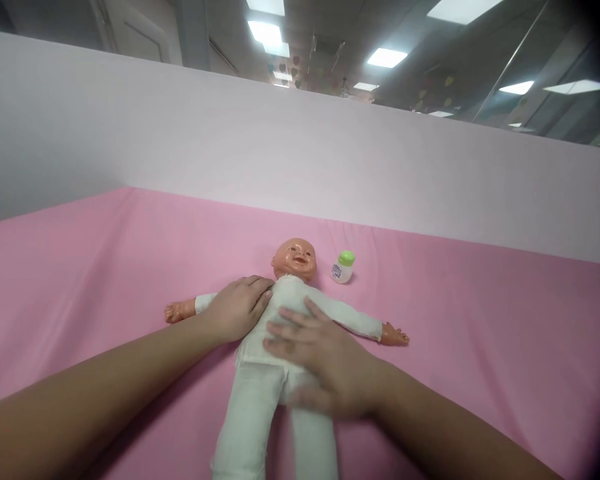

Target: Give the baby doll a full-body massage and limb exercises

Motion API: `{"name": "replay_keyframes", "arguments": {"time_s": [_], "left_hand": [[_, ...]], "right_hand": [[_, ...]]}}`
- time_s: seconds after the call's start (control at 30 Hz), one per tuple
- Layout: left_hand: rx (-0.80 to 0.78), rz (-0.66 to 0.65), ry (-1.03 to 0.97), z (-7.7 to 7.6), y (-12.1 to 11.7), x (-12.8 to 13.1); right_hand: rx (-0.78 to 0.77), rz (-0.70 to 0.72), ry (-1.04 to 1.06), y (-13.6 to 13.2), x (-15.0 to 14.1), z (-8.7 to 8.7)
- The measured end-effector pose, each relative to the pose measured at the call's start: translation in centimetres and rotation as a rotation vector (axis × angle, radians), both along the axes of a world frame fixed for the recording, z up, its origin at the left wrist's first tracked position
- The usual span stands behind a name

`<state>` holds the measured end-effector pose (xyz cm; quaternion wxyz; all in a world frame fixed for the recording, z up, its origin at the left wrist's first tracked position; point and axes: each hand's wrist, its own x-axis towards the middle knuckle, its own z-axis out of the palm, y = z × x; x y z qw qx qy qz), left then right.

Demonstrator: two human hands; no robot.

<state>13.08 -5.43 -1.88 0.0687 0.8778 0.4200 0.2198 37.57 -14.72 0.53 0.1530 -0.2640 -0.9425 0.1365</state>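
Note:
A baby doll (pixel 260 348) with a white cloth body and hard plastic head and hands lies on its back, head away from me, arms spread wide. My left hand (pixel 241 308) rests flat on the doll's shoulder and upper arm at the left, fingers laid out together. Over the lower chest and belly is my right hand (pixel 325 357), fingers spread and slightly blurred by motion; whether it presses on the cloth or hovers just above, I cannot tell. Neither hand grips anything.
A small clear bottle (pixel 342 268) with a green cap stands beside the doll's head. Pink sheeting (pixel 455 320) covers the padded surface. A pale low wall (pixel 300 147) runs along the back, with glass and ceiling lights beyond it.

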Motion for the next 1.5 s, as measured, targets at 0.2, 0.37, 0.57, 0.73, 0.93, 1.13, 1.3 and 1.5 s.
{"name": "replay_keyframes", "arguments": {"time_s": [0.2,0.37,0.57,0.73,0.93,1.13,1.3,1.5], "left_hand": [[0.024,-0.026,-0.066,0.1,0.1,0.1],[0.096,-0.199,-0.188,1.5,-2.8,0.2],[-0.116,-0.783,-0.029,4.0,-7.7,1.3],[-0.155,-0.539,0.057,3.4,-5.3,1.0],[-0.109,-0.169,-0.05,0.8,-1.6,0.1],[-0.095,-0.012,-0.038,0.8,-1.6,0.2],[-0.086,-0.008,-0.028,0.8,-1.6,0.3],[-0.056,-0.012,-0.02,0.5,-1.5,0.4]], "right_hand": [[-0.011,-0.352,0.071,3.6,2.3,-1.3],[-0.107,-0.535,0.246,4.5,3.2,-1.9],[-0.143,-0.566,0.279,4.5,3.0,-1.6],[-0.145,-0.565,0.277,4.3,2.8,-1.5],[-0.077,-0.554,0.278,4.5,2.9,-1.8],[0.128,-0.361,0.287,2.4,1.9,-1.2],[0.062,0.151,0.232,-1.9,-1.0,0.6],[-0.048,-0.029,0.048,-0.5,-0.2,0.4]]}}
